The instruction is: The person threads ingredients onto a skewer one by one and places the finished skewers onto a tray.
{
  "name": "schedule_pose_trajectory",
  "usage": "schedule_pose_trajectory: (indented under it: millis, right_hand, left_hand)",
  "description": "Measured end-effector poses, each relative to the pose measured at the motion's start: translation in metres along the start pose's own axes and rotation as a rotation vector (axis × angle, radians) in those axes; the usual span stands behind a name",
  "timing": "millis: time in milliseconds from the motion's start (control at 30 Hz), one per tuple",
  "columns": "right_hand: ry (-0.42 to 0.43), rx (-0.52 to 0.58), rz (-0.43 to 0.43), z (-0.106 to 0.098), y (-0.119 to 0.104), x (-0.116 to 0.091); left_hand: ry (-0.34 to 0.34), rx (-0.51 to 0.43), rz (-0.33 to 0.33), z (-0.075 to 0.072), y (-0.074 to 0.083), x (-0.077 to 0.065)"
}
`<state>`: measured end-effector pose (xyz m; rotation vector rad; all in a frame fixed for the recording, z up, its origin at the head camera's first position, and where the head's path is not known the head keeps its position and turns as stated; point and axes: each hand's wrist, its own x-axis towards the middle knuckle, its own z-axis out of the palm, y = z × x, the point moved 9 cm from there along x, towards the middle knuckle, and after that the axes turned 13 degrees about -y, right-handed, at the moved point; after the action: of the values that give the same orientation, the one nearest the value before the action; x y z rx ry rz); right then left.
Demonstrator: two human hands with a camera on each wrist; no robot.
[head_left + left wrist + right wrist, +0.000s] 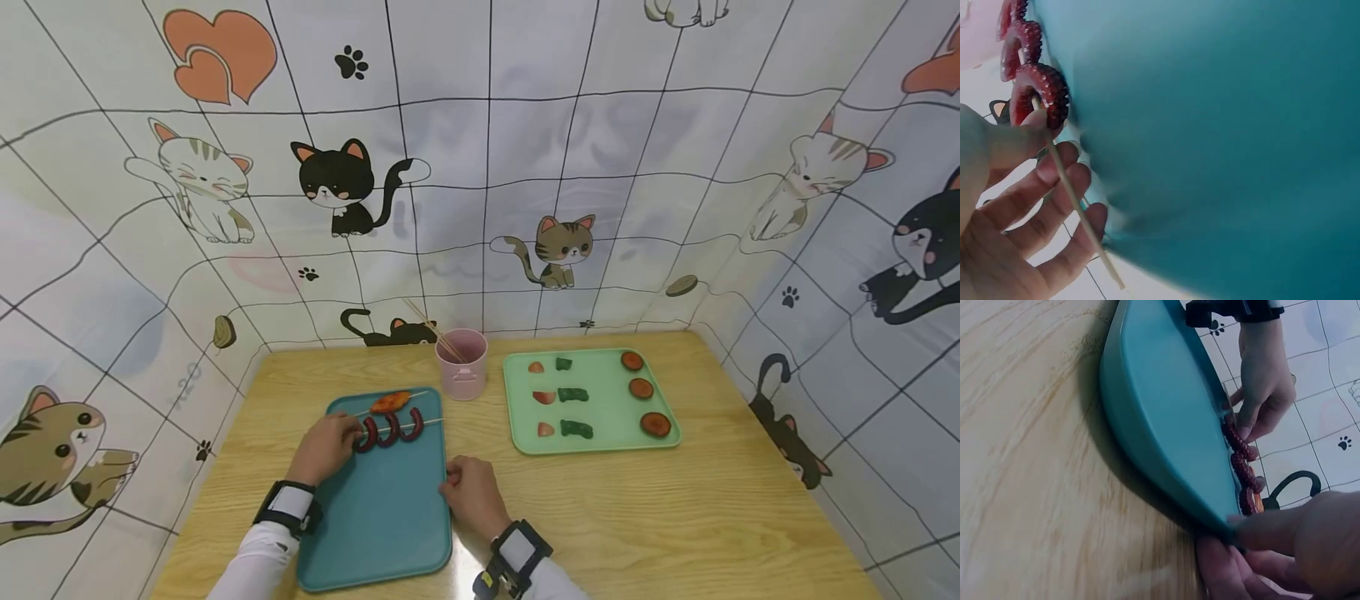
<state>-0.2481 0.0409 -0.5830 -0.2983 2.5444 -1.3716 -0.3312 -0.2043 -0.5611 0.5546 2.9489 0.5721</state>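
Note:
A teal tray (375, 508) lies on the wooden table in front of me. On its far end rest two skewers: one carries an orange piece (391, 402), the other three dark red curved sausage slices (390, 430). My left hand (347, 433) pinches the stick (1072, 195) of the sausage skewer just beside the nearest slice (1041, 94), thumb on top and fingers beneath. My right hand (454, 479) grips the tray's right rim (1210, 515) between thumb and fingers (1254, 534).
A pink cup (462, 365) with bare wooden sticks stands behind the teal tray. Right of it lies a light green tray (600, 429) with red, green and brown food pieces in rows. Cat-print walls enclose the table on three sides.

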Motion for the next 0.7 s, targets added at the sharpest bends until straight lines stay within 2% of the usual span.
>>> schedule_pose_trajectory:
  millis: [167,267,467,700]
  right_hand:
    - [-0.076,0.049,0.003,0.0,0.007,0.003]
    - [-0.098,0.063,-0.023,-0.008,0.006,0.003]
    - [-0.058,0.044,-0.106,-0.041,-0.004,0.003]
    - [0.0,0.05,-0.141,-0.088,-0.019,0.012]
  left_hand:
    - [-0.012,-0.053,-0.031,-0.004,-0.001,-0.005]
    - [0.024,-0.079,-0.039,-0.009,0.002,-0.007]
    - [0.107,-0.227,-0.021,-0.017,0.012,-0.007]
    - [0.105,-0.407,-0.043,-0.02,0.036,0.003]
